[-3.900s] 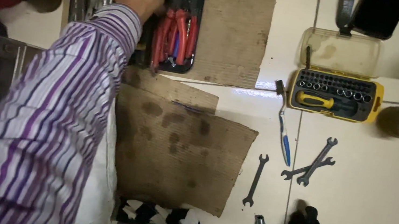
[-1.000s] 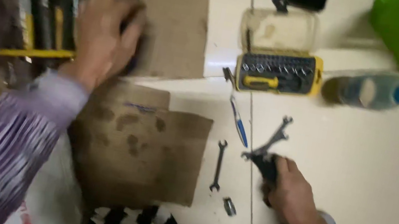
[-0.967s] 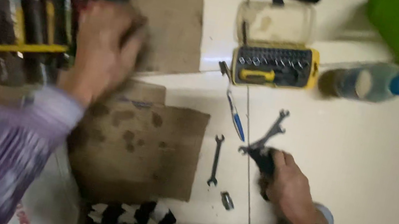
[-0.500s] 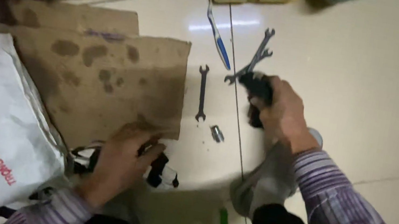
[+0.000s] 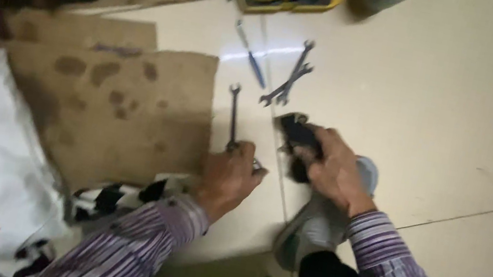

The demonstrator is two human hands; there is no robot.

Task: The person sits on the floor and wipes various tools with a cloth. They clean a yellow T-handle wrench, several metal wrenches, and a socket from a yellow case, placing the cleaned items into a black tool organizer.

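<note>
Right grip [image 5: 332, 170] clamped on black part [image 5: 297, 137]; left grip [image 5: 230, 173] curled at wrench [image 5: 234, 113].

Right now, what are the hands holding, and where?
The right hand grips a black object around its near end. The left hand touches the wrench at its near end.

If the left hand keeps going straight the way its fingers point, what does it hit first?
The left hand points up the floor, fingertips at the lower end of the single spanner. It would likely meet that spanner first, then the blue-handled screwdriver beyond. Blur hides whether it already touches.
</note>
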